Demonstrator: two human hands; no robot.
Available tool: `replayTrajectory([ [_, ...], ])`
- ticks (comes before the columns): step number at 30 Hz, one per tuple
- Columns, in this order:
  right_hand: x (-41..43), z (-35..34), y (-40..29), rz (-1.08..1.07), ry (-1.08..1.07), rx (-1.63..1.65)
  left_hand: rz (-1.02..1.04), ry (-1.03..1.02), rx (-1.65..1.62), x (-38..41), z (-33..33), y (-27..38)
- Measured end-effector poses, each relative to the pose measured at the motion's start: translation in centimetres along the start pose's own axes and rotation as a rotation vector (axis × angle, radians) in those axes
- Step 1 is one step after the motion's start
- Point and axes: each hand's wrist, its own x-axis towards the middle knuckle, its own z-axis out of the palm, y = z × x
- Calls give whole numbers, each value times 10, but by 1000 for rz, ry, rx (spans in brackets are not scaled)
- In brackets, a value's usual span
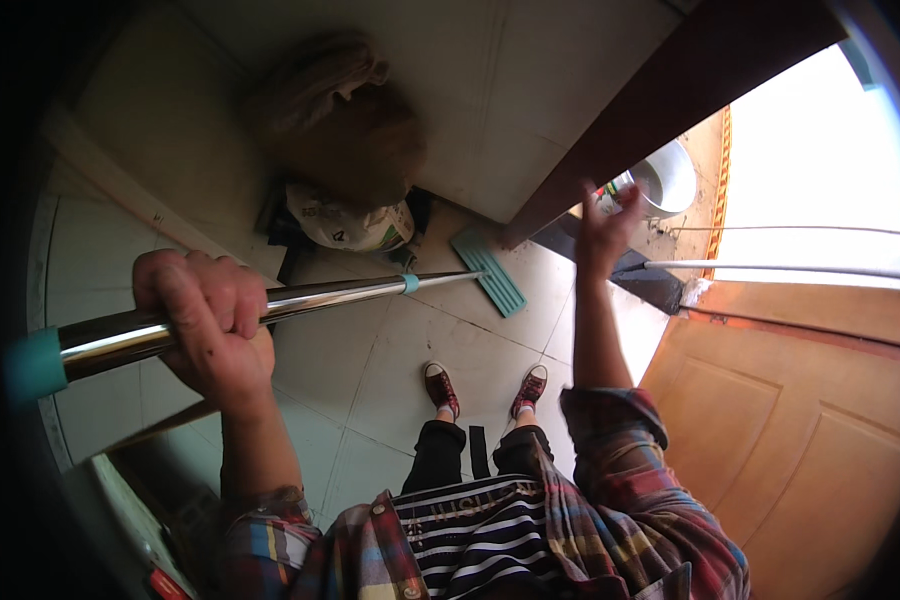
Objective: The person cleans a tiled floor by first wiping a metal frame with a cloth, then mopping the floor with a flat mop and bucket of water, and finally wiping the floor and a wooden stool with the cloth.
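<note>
My left hand [210, 326] is closed around the shiny metal pole [330, 295] of a mop with teal fittings. At the pole's far end, the flat teal mop head [489, 271] lies on the tiled floor near the foot of the wall. My right hand [611, 225] is raised near the doorway, somewhat blurred, with thumb and fingers apart. Just beyond its fingers shows a can-like container [613, 187] with a coloured label; whether the hand touches it cannot be told.
A metal basin [669, 180] stands outside the doorway. An orange-brown panelled door [765, 420] is at the right. A white printed sack [352, 225] with a blurred brown bundle [345, 142] above it stands by the wall. A dark door frame [645, 112] slants across the upper right.
</note>
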Motion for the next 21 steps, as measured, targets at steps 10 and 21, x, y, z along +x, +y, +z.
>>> replayTrajectory([
  [10, 93, -18, -58, 151, -32, 717, -88, 197, -50, -88, -73, 57],
  [21, -11, -7, -252, 99, -527, 1037, 43, 237, 17, -113, -139, 97],
])
